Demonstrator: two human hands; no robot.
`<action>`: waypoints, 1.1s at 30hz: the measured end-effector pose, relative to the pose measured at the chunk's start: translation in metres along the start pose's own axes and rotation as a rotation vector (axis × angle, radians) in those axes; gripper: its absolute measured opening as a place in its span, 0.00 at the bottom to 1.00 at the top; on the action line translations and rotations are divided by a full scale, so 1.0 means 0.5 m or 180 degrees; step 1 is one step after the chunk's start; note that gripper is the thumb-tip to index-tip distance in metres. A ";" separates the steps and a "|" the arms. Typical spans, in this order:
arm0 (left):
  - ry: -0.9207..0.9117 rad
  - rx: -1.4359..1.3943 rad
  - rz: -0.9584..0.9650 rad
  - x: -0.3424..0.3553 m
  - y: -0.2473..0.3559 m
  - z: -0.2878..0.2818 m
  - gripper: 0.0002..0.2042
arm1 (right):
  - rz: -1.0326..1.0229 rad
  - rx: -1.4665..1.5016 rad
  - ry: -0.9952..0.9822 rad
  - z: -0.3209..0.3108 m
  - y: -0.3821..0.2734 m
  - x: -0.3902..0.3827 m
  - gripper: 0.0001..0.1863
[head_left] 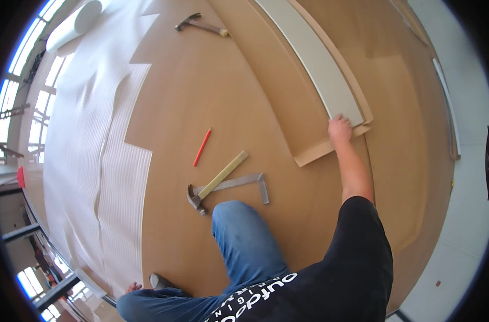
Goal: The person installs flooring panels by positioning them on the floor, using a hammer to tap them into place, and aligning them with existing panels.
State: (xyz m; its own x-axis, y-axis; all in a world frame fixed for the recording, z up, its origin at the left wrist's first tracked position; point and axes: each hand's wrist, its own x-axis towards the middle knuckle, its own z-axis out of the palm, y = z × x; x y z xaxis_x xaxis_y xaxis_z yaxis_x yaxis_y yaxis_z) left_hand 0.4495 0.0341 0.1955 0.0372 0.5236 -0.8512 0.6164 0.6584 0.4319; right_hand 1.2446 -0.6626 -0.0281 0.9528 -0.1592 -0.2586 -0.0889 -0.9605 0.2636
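Observation:
My right hand [340, 129], with the arm stretched forward, is closed on the near end of a long pale grey-white plank [322, 70]. The plank lies lengthwise in an unfolded cardboard box [279, 86]. At the lower left my left hand [133, 287] is only partly in sight beside my bent knee; its fingers look loosely apart, with nothing visible in them. Before my other knee a claw hammer [223, 174] with a yellowish handle lies across a metal square [239, 182]. A red pencil [202, 147] rests just beyond them.
A second hammer [201, 24] lies farther off on the brown sheeting [174, 96]. White ribbed foam underlay [110, 177] with a stepped edge spreads along the left, near a white roll [75, 24]. A pale strip [446, 102] lies at the right edge.

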 end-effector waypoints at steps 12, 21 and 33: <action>-0.0535 -0.0541 0.0755 -0.083 -0.135 0.001 0.17 | -0.1422 -0.0542 0.0110 -0.350 -0.079 -0.258 0.28; -0.0449 -0.0254 0.1505 -0.084 -0.136 0.071 0.15 | -0.0561 0.6215 -0.1594 -0.322 -0.020 -0.629 0.13; -0.2274 0.0319 0.1158 -0.181 0.216 0.255 0.33 | -0.1233 0.6276 -0.4618 -0.352 -0.460 -1.232 0.14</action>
State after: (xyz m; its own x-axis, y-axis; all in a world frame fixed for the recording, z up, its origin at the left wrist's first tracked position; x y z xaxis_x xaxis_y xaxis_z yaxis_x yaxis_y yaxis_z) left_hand 0.6128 -0.0113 0.2812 0.7220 0.2013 -0.6620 0.5353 0.4439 0.7187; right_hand 0.7291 -0.3034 0.2339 0.3700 0.8060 -0.4620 -0.8757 0.1366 -0.4630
